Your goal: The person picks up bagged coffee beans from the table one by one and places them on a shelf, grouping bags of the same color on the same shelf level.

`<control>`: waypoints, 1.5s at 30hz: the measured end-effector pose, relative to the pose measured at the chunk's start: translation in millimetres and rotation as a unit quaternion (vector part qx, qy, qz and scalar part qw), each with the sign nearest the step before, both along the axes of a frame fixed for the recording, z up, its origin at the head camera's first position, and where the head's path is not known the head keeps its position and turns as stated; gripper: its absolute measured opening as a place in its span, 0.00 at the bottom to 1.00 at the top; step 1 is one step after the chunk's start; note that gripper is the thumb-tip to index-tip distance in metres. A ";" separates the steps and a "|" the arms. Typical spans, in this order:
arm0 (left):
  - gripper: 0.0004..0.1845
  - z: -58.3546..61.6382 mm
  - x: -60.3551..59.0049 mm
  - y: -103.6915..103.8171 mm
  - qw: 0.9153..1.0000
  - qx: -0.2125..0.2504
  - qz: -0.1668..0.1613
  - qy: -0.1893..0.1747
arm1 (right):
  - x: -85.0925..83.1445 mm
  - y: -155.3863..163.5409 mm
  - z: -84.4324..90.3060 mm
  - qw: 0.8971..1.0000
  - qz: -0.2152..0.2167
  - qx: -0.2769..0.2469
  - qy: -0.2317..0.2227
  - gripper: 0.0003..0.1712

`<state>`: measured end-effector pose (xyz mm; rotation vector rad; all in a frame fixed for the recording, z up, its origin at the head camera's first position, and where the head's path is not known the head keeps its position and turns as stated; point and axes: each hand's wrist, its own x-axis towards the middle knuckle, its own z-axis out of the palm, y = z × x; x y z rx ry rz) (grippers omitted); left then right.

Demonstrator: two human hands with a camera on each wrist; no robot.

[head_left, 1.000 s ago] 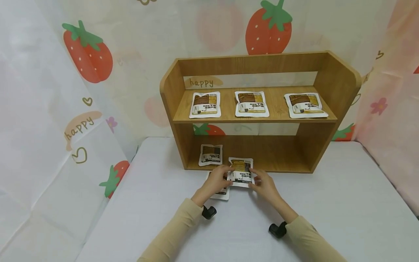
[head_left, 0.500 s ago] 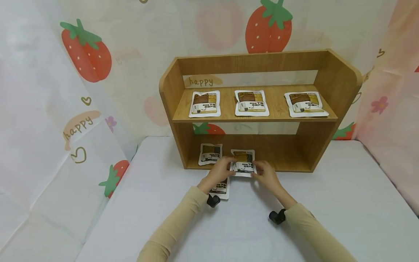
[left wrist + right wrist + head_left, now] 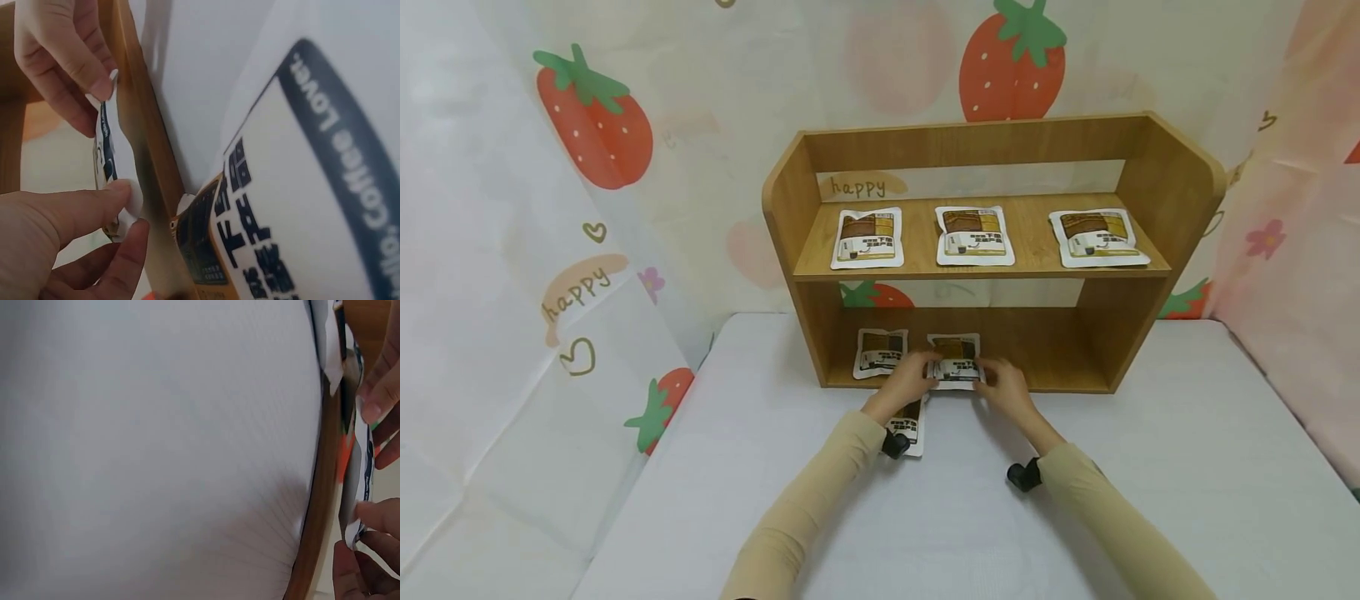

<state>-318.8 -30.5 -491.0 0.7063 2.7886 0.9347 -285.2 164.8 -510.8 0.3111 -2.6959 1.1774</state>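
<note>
- hands first — the left hand (image 3: 908, 382) and the right hand (image 3: 1000, 385) both pinch one flat sachet (image 3: 957, 360), the left at its 9 o'clock edge and the right at its 3 o'clock edge, so each grip is grasping the sachet.
- sachet position: it sits on the bottom board of the wooden shelf (image 3: 1172, 200), at the front lip, roughly at the middle-left of that lower bay.
- left wrist view: thumb and forefinger of the left hand (image 3: 69, 231) close on the sachet's white edge (image 3: 106, 156), with the other hand's fingers (image 3: 62, 62) on it from 12 o'clock; the shelf's front edge runs just beside them.
- right wrist view: fingertips of the right hand (image 3: 369, 550) nip the sachet's edge (image 3: 359, 481), seen edge-on beside the shelf's board.
- another sachet (image 3: 880, 352) lies on the same bottom board at 9 o'clock of the held one, just beside it, with the left hand's knuckles near it.
- a loose sachet (image 3: 912, 432) lies on the white counter (image 3: 1187, 467) under the left wrist, at 7 o'clock of the held one — partly hidden by the arm.
- upper board carries three sachets in a row, well apart: left one (image 3: 868, 237), middle one (image 3: 973, 235), right one (image 3: 1097, 237).
- strawberry-print curtain (image 3: 595, 125) hangs behind and to the sides.
</note>
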 end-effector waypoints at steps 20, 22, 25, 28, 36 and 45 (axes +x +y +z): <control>0.24 -9.3 -10.9 5.0 1.000 0.008 0.015 0.009 | -14.8 -1.7 -6.8 1.000 0.006 0.003 -0.017 0.27; 0.24 -9.2 -9.4 4.6 1.000 0.009 0.012 0.010 | -13.7 -1.2 -6.4 1.000 0.005 0.000 -0.019 0.27; 0.23 -9.2 -7.4 3.0 1.000 0.015 0.010 0.014 | -11.9 -1.0 -5.3 1.000 0.003 -0.007 -0.019 0.28; 0.23 -8.5 -6.0 0.4 0.999 0.032 0.012 0.018 | -9.4 -1.3 -3.2 1.000 -0.002 -0.021 -0.016 0.28; 0.24 -2.0 1.2 -9.9 0.998 0.062 0.016 0.017 | 0.8 -4.8 1.7 0.999 -0.015 -0.051 -0.011 0.28; 0.26 -2.1 10.9 -26.6 0.996 0.084 0.006 0.030 | 18.0 -18.4 3.8 0.996 -0.010 -0.088 0.023 0.28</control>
